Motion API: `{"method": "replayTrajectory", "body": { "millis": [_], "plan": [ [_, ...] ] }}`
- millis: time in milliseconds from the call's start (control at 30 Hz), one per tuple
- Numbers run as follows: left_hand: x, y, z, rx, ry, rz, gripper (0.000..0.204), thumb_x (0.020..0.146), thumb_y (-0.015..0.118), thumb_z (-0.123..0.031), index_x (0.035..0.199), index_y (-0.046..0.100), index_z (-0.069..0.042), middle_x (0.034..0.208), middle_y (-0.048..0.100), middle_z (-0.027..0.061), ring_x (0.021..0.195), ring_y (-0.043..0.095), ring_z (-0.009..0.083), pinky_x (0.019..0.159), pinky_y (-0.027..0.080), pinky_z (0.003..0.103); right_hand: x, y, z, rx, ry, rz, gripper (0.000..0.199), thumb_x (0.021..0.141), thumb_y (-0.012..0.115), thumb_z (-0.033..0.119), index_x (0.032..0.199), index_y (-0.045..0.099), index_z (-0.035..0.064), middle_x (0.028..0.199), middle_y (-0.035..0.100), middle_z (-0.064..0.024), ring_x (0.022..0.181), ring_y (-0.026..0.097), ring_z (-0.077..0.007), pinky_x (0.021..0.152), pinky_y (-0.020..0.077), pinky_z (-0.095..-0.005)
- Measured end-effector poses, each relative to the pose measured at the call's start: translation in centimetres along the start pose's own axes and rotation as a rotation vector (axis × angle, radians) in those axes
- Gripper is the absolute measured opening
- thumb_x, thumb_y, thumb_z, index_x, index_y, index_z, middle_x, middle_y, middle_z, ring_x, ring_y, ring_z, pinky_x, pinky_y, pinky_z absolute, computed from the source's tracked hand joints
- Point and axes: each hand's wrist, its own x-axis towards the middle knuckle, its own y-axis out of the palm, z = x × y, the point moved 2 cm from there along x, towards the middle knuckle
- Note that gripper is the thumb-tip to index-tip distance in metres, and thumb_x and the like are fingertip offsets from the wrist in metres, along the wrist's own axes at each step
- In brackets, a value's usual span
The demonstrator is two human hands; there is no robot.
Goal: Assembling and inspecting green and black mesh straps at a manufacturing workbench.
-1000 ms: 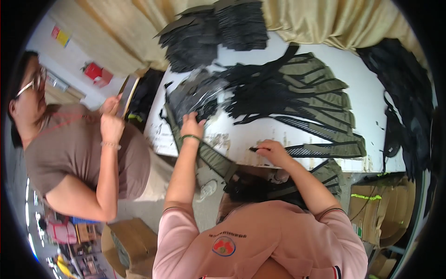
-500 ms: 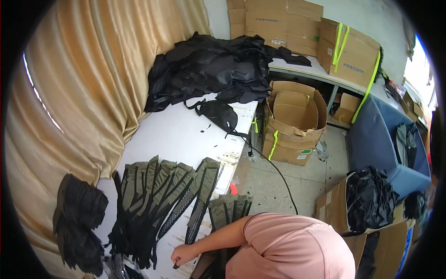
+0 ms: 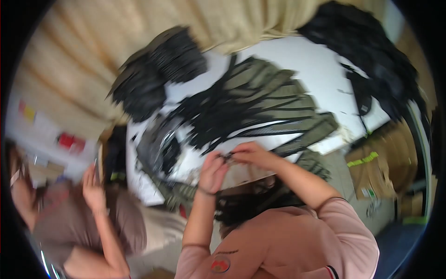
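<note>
Just over the near edge of the white table (image 3: pixel 183 174), my two hands meet. My left hand (image 3: pixel 213 173) pinches one side of a small black piece (image 3: pixel 227 156), its exact kind too blurred to tell. From the right, my right hand (image 3: pixel 251 154) grips the other side with its fingertips. Beyond them lies a fanned row of olive-green fabric panels (image 3: pixel 278 100) with black straps (image 3: pixel 204 118) pointing left. One panel with black mesh (image 3: pixel 297 139) lies closest to my right forearm. Left of my hands sits a clear plastic bag (image 3: pixel 160 144) with black items in it.
Stacked black fabric pieces (image 3: pixel 179 56) stand at the far left by the gold curtain (image 3: pixel 241 23). A large black heap (image 3: pixel 367 51) covers the far right. A cardboard box (image 3: pixel 385 162) stands on the floor at right. Close on my left, a person in brown (image 3: pixel 93 223) raises a hand.
The view has swung left, bringing the co-worker into sight. My right hand has left the tabletop, and my left hand has come into view; both now meet at the small black piece.
</note>
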Motion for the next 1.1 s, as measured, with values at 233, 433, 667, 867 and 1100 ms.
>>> {"method": "replayTrajectory", "body": {
  "millis": [233, 433, 667, 867, 1100],
  "plan": [
    [-0.8, 0.6, -0.5, -0.08, -0.046, -0.049, 0.026, 0.09, 0.053, -0.007, 0.116, 0.052, -0.004, 0.091, 0.06, 0.0027, 0.075, 0.056, 0.0105, 0.07, 0.044, 0.025, -0.5, 1.0, 0.6, 0.122, 0.063, 0.059, 0.012, 0.088, 0.058, 0.008, 0.095, 0.064, -0.0002, 0.075, 0.058, 0.0007, 0.067, 0.052, -0.006, 0.063, 0.0419, -0.0206],
    [-0.6, 0.6, -0.8, -0.035, -0.106, -0.01, 0.026, 0.09, 0.054, -0.01, 0.115, 0.055, -0.003, 0.094, 0.06, 0.0032, 0.074, 0.054, 0.0101, 0.066, 0.043, 0.023, -0.6, 1.4, 0.7, -0.03, 0.058, 0.069, 0.013, 0.088, 0.058, 0.009, 0.098, 0.063, 0.0013, 0.076, 0.058, 0.0013, 0.067, 0.051, -0.0055, 0.061, 0.0407, -0.0201],
    [-0.2, 0.9, -0.6, 0.054, -0.178, 0.025, 0.031, 0.091, 0.053, -0.012, 0.119, 0.052, 0.001, 0.103, 0.061, 0.0065, 0.083, 0.056, 0.0122, 0.065, 0.043, 0.023, -0.7, 0.7, 1.4, -0.238, -0.138, 0.125, 0.016, 0.086, 0.061, 0.012, 0.097, 0.065, 0.0014, 0.078, 0.061, 0.0008, 0.067, 0.05, -0.0054, 0.06, 0.0409, -0.0214],
    [-0.4, 0.9, 0.5, 0.045, -0.208, 0.047, 0.032, 0.091, 0.053, -0.013, 0.119, 0.052, 0.002, 0.106, 0.061, 0.008, 0.088, 0.057, 0.0135, 0.067, 0.044, 0.023, -1.0, 0.1, 1.6, -0.435, -0.199, 0.19, 0.016, 0.083, 0.062, 0.013, 0.094, 0.065, 0.0011, 0.075, 0.06, -0.0006, 0.066, 0.05, -0.0065, 0.06, 0.0415, -0.0228],
    [-0.5, 1.4, 0.4, 0.137, -0.155, 0.01, 0.029, 0.091, 0.053, -0.012, 0.117, 0.056, 0.0, 0.102, 0.061, 0.0051, 0.078, 0.054, 0.0096, 0.065, 0.043, 0.022, -1.8, 0.9, 1.7, -0.182, -0.009, 0.128, 0.013, 0.084, 0.06, 0.014, 0.086, 0.063, 0.0011, 0.069, 0.056, 0.0022, 0.065, 0.047, -0.0042, 0.057, 0.0391, -0.0214]
  ]
}}
